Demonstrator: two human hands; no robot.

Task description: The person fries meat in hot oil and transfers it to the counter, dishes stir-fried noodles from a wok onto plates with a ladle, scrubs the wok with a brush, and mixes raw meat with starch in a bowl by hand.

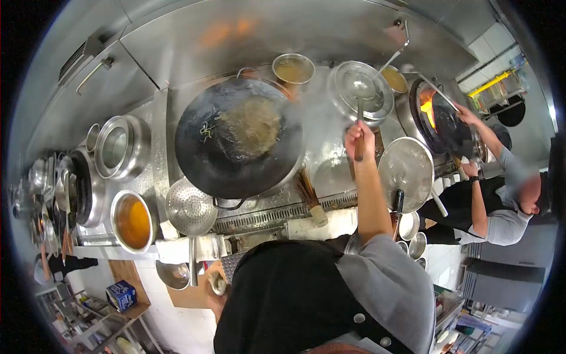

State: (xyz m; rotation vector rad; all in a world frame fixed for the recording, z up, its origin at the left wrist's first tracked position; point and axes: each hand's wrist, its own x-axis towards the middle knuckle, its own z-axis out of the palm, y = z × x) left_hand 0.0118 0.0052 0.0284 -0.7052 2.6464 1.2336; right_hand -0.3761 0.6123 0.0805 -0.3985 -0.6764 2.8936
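My right hand (361, 141) is wrapped round the brown wooden handle of a ladle (359, 85). The ladle's bowl is over a metal pot (382, 111) holding clear liquid. Low in the view, close to my body, my left hand (216, 302) is closed on what looks like a pale bunched rag (218, 283); most of its fingers are hidden. In front of me a large black wok (197, 162) sits on the range, with cloudy, bubbling liquid (253, 127) in it. A few pale green shreds (206, 130) cling to its left side.
A perforated strainer (191, 206) and a bowl of orange liquid (133, 221) stand left of the wok. A bamboo brush (309, 197) and a wide strainer (407, 171) lie to the right. A co-worker (495, 206) works at a flaming burner (428, 109) with another wok.
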